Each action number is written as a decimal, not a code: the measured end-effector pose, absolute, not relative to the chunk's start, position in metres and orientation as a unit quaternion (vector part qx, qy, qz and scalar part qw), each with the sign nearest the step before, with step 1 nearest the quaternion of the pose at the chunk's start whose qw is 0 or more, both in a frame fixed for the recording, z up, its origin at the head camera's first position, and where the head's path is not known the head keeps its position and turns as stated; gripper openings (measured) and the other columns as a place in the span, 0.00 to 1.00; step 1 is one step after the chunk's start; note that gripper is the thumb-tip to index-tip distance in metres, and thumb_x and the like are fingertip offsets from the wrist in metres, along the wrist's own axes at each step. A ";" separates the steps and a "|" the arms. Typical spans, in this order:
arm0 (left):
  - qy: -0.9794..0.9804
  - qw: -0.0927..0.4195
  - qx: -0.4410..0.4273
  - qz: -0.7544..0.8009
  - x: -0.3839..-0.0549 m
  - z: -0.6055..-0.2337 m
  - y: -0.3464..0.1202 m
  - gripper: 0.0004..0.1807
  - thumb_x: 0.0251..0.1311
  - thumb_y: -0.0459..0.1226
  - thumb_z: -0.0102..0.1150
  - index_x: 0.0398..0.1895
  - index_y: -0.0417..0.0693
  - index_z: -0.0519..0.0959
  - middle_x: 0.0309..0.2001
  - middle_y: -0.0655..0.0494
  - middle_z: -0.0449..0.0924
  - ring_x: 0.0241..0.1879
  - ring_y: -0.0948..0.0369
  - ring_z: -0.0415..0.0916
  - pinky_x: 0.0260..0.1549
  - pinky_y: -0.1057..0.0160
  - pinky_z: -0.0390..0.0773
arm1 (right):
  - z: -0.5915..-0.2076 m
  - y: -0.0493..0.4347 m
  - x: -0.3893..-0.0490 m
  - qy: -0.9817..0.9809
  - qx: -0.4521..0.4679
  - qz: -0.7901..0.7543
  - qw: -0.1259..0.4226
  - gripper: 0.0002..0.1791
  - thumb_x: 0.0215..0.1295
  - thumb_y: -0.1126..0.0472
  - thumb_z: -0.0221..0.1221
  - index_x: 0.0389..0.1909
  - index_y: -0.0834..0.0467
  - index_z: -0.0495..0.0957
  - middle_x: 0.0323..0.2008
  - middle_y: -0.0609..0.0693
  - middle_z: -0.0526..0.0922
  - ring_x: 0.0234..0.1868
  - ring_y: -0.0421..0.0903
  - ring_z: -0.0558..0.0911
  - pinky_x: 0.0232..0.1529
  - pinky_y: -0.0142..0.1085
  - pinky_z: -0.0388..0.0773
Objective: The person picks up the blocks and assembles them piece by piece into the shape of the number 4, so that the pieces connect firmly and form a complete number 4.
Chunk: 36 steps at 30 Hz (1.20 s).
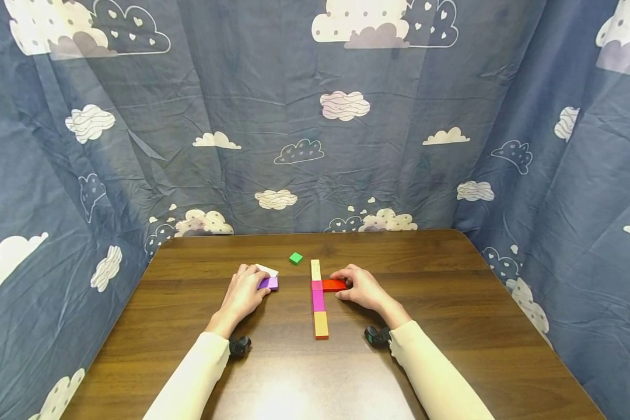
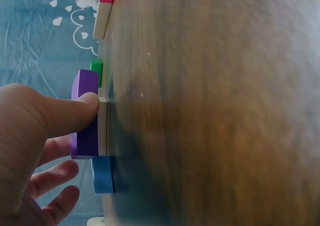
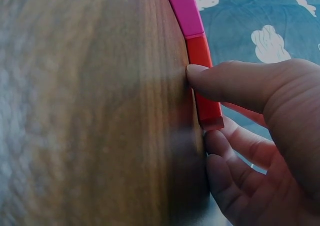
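My left hand [image 1: 242,293] pinches a purple block [image 1: 271,283] between thumb and fingers. In the left wrist view it appears raised off the table, with a white block [image 2: 103,131] and a blue block [image 2: 103,175] behind it. To the right, my right hand [image 1: 366,290] grips a red block [image 1: 333,285] by its long sides, thumb on the near side. The red block's left end meets a column of blocks, at a pink block [image 1: 317,286]. Above the pink one is a cream block [image 1: 315,269]; below come a magenta block [image 1: 318,301] and an orange block [image 1: 321,324].
A small green block [image 1: 296,258] lies toward the back of the brown wooden table [image 1: 273,373], left of the column. A blue curtain [image 1: 252,105] with cloud prints stands behind the table and along both sides. Each wrist carries a small black camera.
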<state>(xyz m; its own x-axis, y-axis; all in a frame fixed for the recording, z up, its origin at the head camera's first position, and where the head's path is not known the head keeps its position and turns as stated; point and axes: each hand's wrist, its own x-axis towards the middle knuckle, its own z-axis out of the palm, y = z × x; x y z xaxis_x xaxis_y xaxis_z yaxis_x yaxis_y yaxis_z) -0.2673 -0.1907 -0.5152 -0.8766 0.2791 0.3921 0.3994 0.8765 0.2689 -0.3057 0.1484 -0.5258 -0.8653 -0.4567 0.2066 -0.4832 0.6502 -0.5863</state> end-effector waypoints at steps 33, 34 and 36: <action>-0.935 0.189 -0.222 -0.202 -0.273 -0.517 -0.148 0.15 0.53 0.37 0.76 0.44 0.46 0.86 0.41 0.54 0.81 0.42 0.54 0.74 0.44 0.53 0.75 | -0.528 0.149 -0.304 -0.906 0.251 0.341 0.020 0.25 0.50 0.62 0.76 0.53 0.53 0.85 0.40 0.48 0.79 0.39 0.45 0.76 0.43 0.40 0.72; -0.935 0.187 -0.222 -0.202 -0.274 -0.517 -0.147 0.15 0.53 0.37 0.76 0.44 0.46 0.86 0.41 0.54 0.81 0.42 0.54 0.75 0.44 0.53 0.75 | -0.528 0.149 -0.304 -0.906 0.251 0.341 0.020 0.25 0.50 0.62 0.76 0.53 0.53 0.85 0.40 0.48 0.79 0.39 0.45 0.76 0.43 0.40 0.72; -0.937 0.182 -0.222 -0.200 -0.274 -0.518 -0.144 0.15 0.54 0.37 0.75 0.44 0.46 0.86 0.41 0.54 0.81 0.43 0.54 0.74 0.44 0.53 0.75 | -0.528 0.149 -0.304 -0.906 0.250 0.341 0.021 0.25 0.50 0.62 0.76 0.52 0.53 0.85 0.40 0.48 0.79 0.39 0.45 0.76 0.43 0.40 0.72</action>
<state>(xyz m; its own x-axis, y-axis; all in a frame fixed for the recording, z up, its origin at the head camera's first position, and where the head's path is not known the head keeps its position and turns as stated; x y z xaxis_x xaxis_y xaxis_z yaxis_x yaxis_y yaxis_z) -0.2741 -0.1443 -0.5180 -0.8350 0.3443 0.4293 0.4894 0.8212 0.2933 -0.3037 0.1495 -0.5282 -0.8740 -0.4389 0.2084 -0.4672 0.6417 -0.6082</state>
